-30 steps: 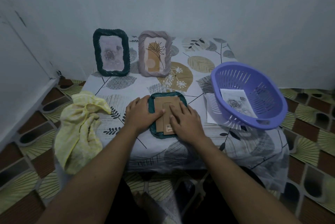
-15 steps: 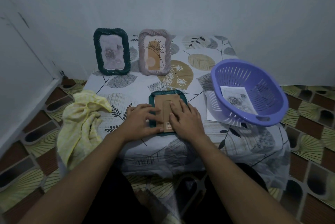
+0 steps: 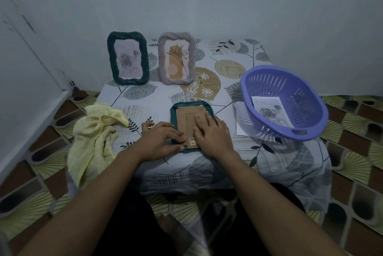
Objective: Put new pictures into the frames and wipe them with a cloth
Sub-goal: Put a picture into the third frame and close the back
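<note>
A dark green frame [image 3: 191, 105] lies face down on the low table, its brown cardboard back [image 3: 186, 114] up. My right hand [image 3: 211, 133] presses flat on the right side of that back. My left hand [image 3: 161, 141] rests at the frame's lower left corner, fingertips on the backing's edge. Two frames stand at the back: a dark green frame [image 3: 127, 58] with a rose picture and a mauve frame [image 3: 177, 58] with a flower drawing. A yellow cloth [image 3: 95, 137] hangs over the table's left edge. A rose picture [image 3: 271, 111] lies in the purple basket [image 3: 290, 131].
The table [image 3: 238, 152] wears a leaf-patterned sheet and stands against a grey wall. A white sheet of paper [image 3: 241, 125] lies under the basket. Patterned floor tiles surround the table on both sides.
My left hand slid from the frame's left side down to its lower left corner. My right hand stayed pressed on the cardboard back.
</note>
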Demonstrator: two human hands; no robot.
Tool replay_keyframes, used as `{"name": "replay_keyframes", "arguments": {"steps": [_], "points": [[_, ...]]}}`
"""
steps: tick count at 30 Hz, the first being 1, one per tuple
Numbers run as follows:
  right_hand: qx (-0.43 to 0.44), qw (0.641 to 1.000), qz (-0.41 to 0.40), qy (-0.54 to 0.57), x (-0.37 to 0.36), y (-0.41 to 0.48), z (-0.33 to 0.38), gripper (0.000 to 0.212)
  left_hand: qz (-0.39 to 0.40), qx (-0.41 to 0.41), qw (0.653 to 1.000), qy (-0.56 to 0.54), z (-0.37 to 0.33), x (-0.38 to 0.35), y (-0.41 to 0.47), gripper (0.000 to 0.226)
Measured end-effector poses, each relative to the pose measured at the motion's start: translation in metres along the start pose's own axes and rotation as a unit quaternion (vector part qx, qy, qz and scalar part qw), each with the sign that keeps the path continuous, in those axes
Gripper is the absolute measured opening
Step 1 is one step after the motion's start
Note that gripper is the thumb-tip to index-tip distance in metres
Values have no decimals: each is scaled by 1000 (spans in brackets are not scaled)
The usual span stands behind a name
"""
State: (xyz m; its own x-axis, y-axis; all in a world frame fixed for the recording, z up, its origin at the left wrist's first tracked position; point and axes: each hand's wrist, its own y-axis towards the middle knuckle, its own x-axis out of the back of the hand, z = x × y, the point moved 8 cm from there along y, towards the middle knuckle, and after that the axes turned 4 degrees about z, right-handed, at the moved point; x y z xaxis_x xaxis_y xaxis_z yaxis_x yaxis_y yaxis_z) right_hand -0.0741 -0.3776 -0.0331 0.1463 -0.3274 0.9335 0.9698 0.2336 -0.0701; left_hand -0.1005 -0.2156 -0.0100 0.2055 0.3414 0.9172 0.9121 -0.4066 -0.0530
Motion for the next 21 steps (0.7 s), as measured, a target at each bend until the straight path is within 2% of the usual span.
{"name": "replay_keyframes", "arguments": {"steps": [6, 10, 14, 17, 21], "points": [[1, 1000, 3, 0, 1, 0, 1, 55, -13, -5, 999, 37, -3, 3, 0, 62], [-1, 1000, 10, 3, 0, 0, 0, 55, -66, 30, 997, 21, -2, 3, 0, 29], [-2, 1000, 14, 3, 0, 1, 0, 55, -85, 57, 995, -15, 1, 6, 5, 19], [-2, 1000, 14, 2, 0, 1, 0, 55, -76, 70, 988, -117, 13, 5, 10, 13], [-5, 1000, 13, 4, 1, 1, -1, 55, -101, 59, 957, -265, 21, 7, 12, 5]]}}
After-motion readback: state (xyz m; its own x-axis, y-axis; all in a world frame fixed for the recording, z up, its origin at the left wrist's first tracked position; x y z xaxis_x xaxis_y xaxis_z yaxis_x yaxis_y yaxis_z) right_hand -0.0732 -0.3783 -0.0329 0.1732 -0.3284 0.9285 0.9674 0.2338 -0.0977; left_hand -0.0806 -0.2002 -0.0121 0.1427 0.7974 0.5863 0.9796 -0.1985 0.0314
